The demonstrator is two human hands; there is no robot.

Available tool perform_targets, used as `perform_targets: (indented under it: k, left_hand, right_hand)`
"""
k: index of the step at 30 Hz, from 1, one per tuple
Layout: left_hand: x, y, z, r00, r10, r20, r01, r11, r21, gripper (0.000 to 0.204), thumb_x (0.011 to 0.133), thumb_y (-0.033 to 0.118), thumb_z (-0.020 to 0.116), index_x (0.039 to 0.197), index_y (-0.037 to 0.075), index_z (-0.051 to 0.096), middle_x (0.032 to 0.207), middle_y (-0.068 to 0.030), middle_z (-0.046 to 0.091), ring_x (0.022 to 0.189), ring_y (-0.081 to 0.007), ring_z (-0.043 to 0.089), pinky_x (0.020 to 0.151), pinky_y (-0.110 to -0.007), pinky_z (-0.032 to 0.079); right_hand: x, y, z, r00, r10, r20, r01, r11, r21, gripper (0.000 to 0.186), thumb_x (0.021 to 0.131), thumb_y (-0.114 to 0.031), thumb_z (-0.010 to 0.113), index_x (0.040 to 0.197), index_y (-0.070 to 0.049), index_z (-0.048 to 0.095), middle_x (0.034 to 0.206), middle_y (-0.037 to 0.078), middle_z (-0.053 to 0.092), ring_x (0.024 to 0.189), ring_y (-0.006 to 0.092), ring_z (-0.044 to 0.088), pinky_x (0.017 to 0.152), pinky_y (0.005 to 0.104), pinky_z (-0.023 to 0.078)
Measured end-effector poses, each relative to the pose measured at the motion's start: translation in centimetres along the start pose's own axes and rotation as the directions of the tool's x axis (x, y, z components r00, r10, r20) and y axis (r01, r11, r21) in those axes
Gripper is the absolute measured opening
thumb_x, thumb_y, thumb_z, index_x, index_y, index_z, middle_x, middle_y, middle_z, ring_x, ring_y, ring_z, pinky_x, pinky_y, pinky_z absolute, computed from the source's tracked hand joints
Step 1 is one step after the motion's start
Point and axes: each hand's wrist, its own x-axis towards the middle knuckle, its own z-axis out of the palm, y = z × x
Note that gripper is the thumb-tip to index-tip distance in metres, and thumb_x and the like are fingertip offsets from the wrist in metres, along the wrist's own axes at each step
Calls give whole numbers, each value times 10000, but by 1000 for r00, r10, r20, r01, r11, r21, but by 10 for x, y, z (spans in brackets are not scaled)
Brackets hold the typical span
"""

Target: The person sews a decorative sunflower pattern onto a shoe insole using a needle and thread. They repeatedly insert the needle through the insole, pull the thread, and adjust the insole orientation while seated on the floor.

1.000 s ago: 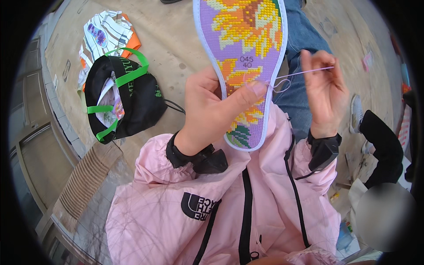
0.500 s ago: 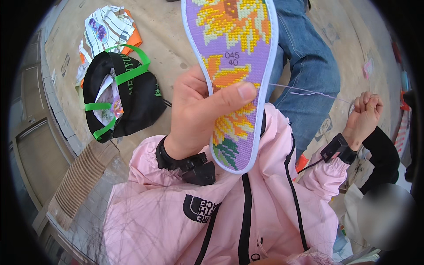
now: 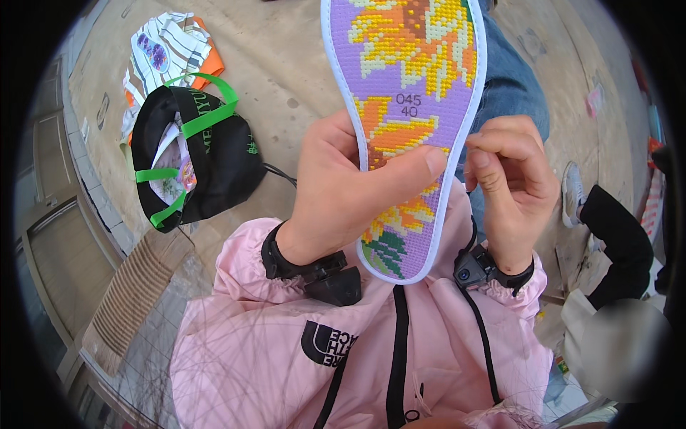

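Note:
An embroidered insole (image 3: 389, 79), lilac with yellow and orange flowers, green leaves and a pale blue edge, stands upright in front of my chest. My left hand (image 3: 339, 193) grips its narrow middle from the left, the thumb across the front and the fingers hidden behind. Close to the insole's right edge is my right hand (image 3: 518, 179), with thumb and forefinger pinched together and the other fingers curled. Whatever sits in that pinch is too small to make out.
To the left lies a black bag (image 3: 236, 154) with green handles, holding pale items. Beyond it are striped cloths (image 3: 171, 50) with a purple-patterned insole on top. A ribbed brown mat (image 3: 136, 297) lies at lower left. Another person's black-sleeved arm (image 3: 622, 236) and a shoe (image 3: 572, 193) show at right.
My right hand has come in from the far right to the insole's edge. The thread that stretched out toward it is no longer clearly seen. The insole and my left hand have shifted slightly right.

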Motion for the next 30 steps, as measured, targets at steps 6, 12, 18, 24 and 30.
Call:
perform_targets:
  k: [6, 12, 18, 24, 30]
  left_hand:
    - [1, 0, 1, 1000, -9, -4, 9, 1000, 24, 251, 786, 19, 737, 1024, -14, 665, 925, -53, 695, 780, -88, 644, 687, -246, 526]
    - [1, 1, 1, 1000, 11, -7, -11, 997, 78, 235, 784, 7, 720, 1012, -17, 671, 903, -46, 693, 760, -84, 640, 669, -241, 524]
    - [0, 1, -2, 999, -20, 44, 21, 999, -31, 240, 803, 14, 715, 1035, -20, 662, 933, -48, 690, 793, -84, 635, 700, -244, 517]
    - [1, -1, -5, 995, -37, 90, 48, 992, -114, 242, 823, 32, 705, 1053, -22, 652, 965, -54, 686, 834, -88, 629, 738, -252, 506]
    - [0, 1, -4, 988, -103, 113, 117, 984, -132, 255, 822, 32, 701, 1064, -26, 643, 974, -51, 684, 833, -91, 629, 741, -254, 508]
  right_hand:
    - [1, -4, 10, 999, -37, 29, 39, 998, -42, 116, 810, 70, 681, 915, 23, 690, 827, 48, 562, 721, 103, 518, 608, 208, 398]
    - [1, 0, 12, 998, -50, 47, 51, 999, -5, 118, 816, 71, 680, 926, 28, 682, 841, 46, 550, 724, 103, 514, 617, 205, 400]
    - [1, 2, 15, 997, -44, 60, 42, 998, 39, 83, 826, 61, 676, 901, 27, 662, 846, 41, 541, 728, 96, 508, 625, 202, 397]
    - [1, 5, 18, 996, -78, 49, 76, 996, 43, 47, 835, 37, 674, 859, 19, 637, 815, 34, 526, 711, 98, 494, 618, 204, 384]
    - [2, 9, 16, 979, -197, 44, 198, 980, -31, 53, 830, 27, 674, 833, 12, 623, 793, 41, 536, 698, 111, 490, 614, 214, 378]
